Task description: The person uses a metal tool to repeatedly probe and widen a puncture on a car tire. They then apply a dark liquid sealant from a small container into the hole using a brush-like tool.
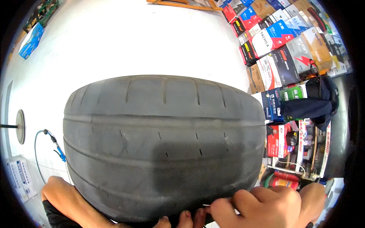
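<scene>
- In the head view, a broad, worn black rubber tyre stands directly beyond the fingers of both hands, with long grooves running across it and short slits in its tread.
- The right hand is at the tyre's near edge, its fingers curled in tightly and closed on a thin white sliver that pokes out just left of them; its full shape is hidden.
- The left hand shows only fingertips at the near edge, just left of the right fingers; how far it opens, or whether it grips anything, I cannot tell.
- Left of the fingers, beyond the left forearm, lies a dark hose with a blue-tipped nozzle.
- Well right of and beyond the fingers are stacked multicoloured cardboard boxes, with a dark cloth garment in front of some.
- Far beyond the fingers, past the tyre, stretches a glossy white floor.
</scene>
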`<act>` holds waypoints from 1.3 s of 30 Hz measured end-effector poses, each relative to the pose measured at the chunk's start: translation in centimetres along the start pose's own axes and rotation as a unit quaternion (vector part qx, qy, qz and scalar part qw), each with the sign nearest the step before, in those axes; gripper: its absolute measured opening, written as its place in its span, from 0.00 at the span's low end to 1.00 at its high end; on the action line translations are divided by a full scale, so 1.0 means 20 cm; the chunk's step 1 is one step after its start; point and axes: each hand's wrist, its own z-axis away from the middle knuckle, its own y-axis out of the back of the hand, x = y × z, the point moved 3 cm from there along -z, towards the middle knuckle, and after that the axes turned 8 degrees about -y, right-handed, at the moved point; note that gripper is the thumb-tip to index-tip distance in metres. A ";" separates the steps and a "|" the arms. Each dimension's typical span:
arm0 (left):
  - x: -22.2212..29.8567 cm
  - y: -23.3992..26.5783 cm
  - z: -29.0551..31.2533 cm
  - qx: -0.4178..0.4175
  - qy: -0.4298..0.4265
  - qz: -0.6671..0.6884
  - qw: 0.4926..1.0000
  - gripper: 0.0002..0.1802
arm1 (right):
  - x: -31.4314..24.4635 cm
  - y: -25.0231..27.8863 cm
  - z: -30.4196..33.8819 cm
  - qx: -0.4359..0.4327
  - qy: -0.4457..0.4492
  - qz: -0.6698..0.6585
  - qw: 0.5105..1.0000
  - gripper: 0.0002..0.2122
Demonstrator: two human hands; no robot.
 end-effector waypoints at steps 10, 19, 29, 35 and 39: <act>-0.06 0.07 0.00 -0.046 -0.037 -0.015 0.998 0.12 | 0.08 -0.02 0.11 0.161 0.028 -0.162 0.973 0.09; -0.04 0.04 -0.01 -0.038 -0.030 0.007 0.999 0.12 | 0.12 -0.19 0.09 0.122 0.067 -0.219 0.966 0.11; 0.02 0.00 0.00 0.006 0.041 0.016 0.999 0.16 | 0.11 -0.16 0.06 0.161 0.036 -0.256 0.953 0.08; 0.01 -0.01 -0.01 0.032 0.026 0.053 0.998 0.17 | 0.09 -0.07 0.10 0.051 -0.025 -0.175 0.983 0.05; -0.04 0.03 0.00 -0.034 -0.018 0.017 0.999 0.14 | -0.02 -0.01 0.00 -0.015 0.009 0.047 0.999 0.04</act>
